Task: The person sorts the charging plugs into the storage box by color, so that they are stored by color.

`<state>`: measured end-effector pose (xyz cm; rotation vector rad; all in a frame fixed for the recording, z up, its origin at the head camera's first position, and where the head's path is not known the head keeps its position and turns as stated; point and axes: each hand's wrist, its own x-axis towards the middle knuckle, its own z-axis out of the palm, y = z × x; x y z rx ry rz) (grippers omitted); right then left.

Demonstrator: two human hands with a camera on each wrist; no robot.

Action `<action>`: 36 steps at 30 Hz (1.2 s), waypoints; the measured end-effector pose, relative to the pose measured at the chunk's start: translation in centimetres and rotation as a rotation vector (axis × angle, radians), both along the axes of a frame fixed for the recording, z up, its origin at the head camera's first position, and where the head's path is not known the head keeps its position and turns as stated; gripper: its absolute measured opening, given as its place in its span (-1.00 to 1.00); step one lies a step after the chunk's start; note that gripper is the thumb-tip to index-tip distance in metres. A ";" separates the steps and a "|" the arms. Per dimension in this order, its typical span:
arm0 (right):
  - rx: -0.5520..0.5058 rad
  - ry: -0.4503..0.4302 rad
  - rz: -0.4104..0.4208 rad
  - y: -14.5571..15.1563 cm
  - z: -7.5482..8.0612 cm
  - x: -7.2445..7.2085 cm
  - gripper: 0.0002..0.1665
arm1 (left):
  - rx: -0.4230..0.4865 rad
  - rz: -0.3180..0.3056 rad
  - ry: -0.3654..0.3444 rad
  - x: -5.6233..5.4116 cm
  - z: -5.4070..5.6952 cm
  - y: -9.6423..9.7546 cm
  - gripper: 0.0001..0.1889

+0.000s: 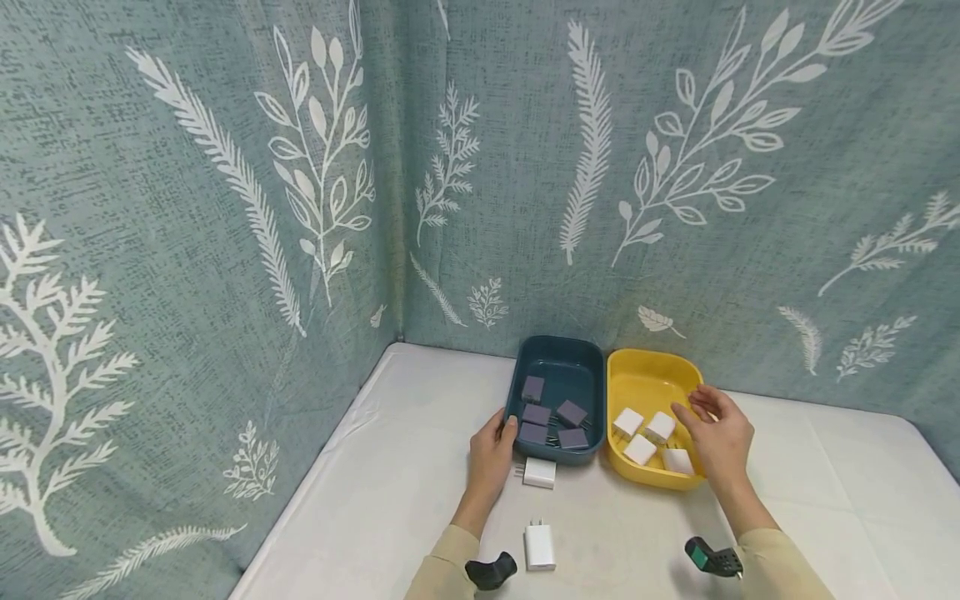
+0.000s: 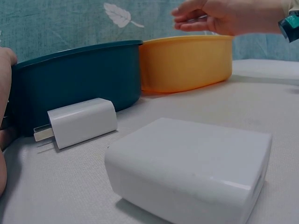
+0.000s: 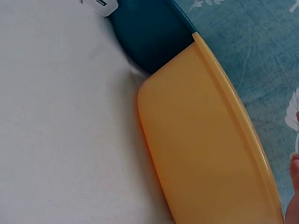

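Observation:
My left hand is at the near left corner of a dark blue bin; it appears to grip the wall, thumb by the rim. Inside lie several dark purple chargers. Over the right side of a yellow bin hovers my right hand, fingers loosely bent and nothing visible in them. Several white chargers lie in that bin. On the table, one white charger is close before the blue bin, its prongs pointing left. Another white charger lies nearer, looming large in the left wrist view.
The two bins stand side by side on a white-covered table, near the back. A green-blue curtain with white leaf prints hangs behind and along the left. Black wrist-worn devices sit at both wrists.

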<state>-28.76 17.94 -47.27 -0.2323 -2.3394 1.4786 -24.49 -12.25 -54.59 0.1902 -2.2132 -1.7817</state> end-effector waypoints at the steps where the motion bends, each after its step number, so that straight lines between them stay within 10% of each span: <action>1: 0.000 0.000 0.001 0.0 0.0 0.0 -0.39 | 0.000 -0.002 0.000 0.0 0.0 0.0 -0.51; 36: -0.067 0.013 0.015 0.1 -0.4 1.3 -0.47 | -0.003 0.011 0.008 -0.1 -0.1 0.0 -0.53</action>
